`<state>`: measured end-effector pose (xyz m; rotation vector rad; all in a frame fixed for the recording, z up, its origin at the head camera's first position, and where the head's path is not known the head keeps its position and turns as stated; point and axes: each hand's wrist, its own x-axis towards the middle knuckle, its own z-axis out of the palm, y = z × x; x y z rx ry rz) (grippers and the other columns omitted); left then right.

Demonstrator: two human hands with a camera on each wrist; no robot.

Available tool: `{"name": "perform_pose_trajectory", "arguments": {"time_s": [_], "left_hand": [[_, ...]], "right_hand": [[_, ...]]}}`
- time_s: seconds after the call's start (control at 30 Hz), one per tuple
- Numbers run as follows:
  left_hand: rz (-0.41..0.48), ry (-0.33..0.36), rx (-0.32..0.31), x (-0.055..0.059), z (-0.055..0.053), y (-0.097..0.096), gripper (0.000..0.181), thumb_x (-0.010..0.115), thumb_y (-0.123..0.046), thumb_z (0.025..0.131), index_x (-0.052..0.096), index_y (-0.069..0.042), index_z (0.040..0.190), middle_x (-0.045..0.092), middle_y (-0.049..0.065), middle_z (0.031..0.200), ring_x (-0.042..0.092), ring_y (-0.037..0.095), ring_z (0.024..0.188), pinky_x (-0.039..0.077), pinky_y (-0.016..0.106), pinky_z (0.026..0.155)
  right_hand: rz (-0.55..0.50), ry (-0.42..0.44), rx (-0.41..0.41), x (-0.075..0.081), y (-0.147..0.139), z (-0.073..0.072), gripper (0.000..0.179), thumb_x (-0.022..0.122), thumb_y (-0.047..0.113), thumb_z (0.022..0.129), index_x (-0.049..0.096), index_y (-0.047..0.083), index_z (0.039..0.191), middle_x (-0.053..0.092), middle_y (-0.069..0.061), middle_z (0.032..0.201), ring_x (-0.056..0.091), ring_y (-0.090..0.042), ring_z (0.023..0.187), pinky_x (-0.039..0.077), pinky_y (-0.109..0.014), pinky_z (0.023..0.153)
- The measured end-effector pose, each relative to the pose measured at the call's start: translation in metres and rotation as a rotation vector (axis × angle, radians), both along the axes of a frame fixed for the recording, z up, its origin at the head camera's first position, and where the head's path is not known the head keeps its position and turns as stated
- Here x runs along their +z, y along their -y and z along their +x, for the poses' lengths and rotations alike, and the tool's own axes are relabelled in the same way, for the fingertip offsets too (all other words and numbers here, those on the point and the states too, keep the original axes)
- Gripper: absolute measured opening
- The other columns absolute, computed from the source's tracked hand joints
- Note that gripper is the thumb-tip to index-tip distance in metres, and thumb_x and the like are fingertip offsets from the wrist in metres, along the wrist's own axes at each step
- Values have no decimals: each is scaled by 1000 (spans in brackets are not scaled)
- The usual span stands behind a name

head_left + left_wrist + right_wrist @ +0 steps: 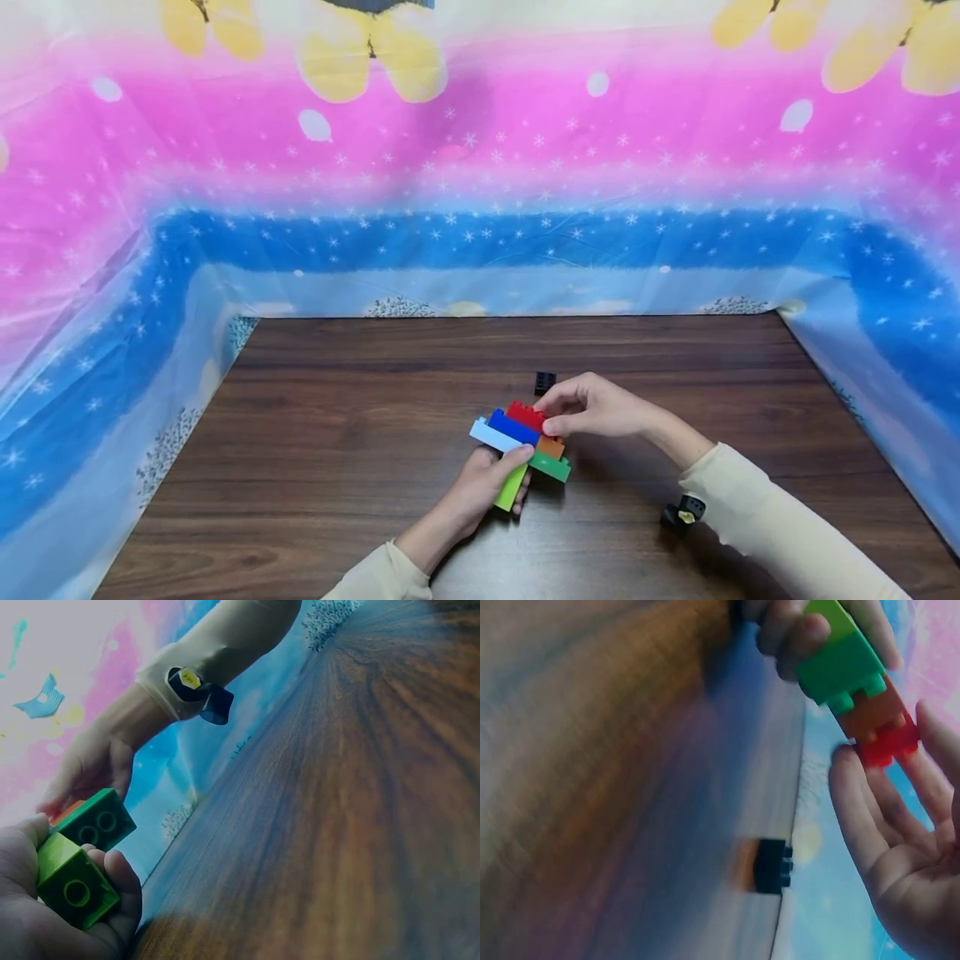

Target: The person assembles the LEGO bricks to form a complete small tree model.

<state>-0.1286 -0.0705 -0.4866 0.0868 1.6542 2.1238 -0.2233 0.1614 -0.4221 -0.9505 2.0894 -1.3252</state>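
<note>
My left hand (472,487) grips a built-up block model by its lime green brick (510,492), thumb on top. Above the lime green come a light blue brick (491,435) and a green brick (552,467), then a blue brick (513,428) and an orange brick (551,447). At the far end is a red brick (891,742), pinched between the thumb and fingers of my right hand (600,407). In the right wrist view the red brick sits against the orange one. Hollow undersides of the lime green and green bricks face the left wrist camera.
A black brick (545,382) stands on the dark wooden table (337,467) just beyond the model. A patterned cloth (480,242) encloses the table's back and sides. On the right wrist is a black strapped-on device (684,512).
</note>
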Motion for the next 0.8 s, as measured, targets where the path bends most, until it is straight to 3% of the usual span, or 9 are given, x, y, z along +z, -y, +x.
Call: {"name": "perform_pose_trajectory", "arguments": {"time_s": [0.1, 0.23, 0.37, 0.6, 0.7, 0.8], "left_hand": [[-1, 4, 12, -1, 0, 0, 33, 66, -33, 104, 61, -1, 99, 61, 2, 74, 57, 10, 57, 55, 22, 51], [1, 3, 25, -1, 0, 1, 35, 67, -35, 104, 62, -2, 92, 62, 2, 73, 57, 10, 56, 55, 23, 51], [1, 2, 32, -2, 0, 1, 36, 67, -36, 104, 62, -3, 88, 62, 2, 72, 57, 10, 56, 55, 22, 50], [2, 15, 44, -3, -1, 1, 36, 66, -35, 104, 62, -3, 89, 62, 2, 73, 57, 11, 56, 55, 22, 50], [0, 15, 47, -3, -1, 1, 37, 67, -36, 104, 62, -3, 88, 62, 2, 73, 57, 10, 56, 55, 22, 50], [2, 16, 46, -3, -1, 2, 37, 67, -36, 103, 62, -3, 89, 62, 2, 73, 57, 11, 56, 55, 23, 50]], "right_hand": [[45, -79, -17, 2, -3, -7, 34, 75, 19, 100, 71, 1, 128, 76, -11, 115, 74, -34, 96, 65, -45, 84], [125, -244, -98, 4, -8, -17, 44, 80, 29, 97, 71, -1, 128, 75, -16, 121, 73, -28, 107, 63, -38, 91], [158, -322, -146, 8, -12, -24, 45, 81, 32, 95, 72, 0, 126, 75, -16, 120, 74, -27, 108, 63, -40, 90], [264, -494, -143, -1, -12, -37, 40, 79, 30, 98, 73, 2, 126, 76, -13, 121, 73, -22, 98, 63, -42, 85], [338, -565, -144, -7, -9, -41, 38, 79, 29, 98, 74, 4, 127, 76, -10, 121, 72, -22, 99, 62, -45, 88], [395, -582, -137, -11, -5, -44, 34, 80, 27, 97, 75, 7, 125, 76, -8, 120, 72, -24, 104, 62, -46, 92]]}}
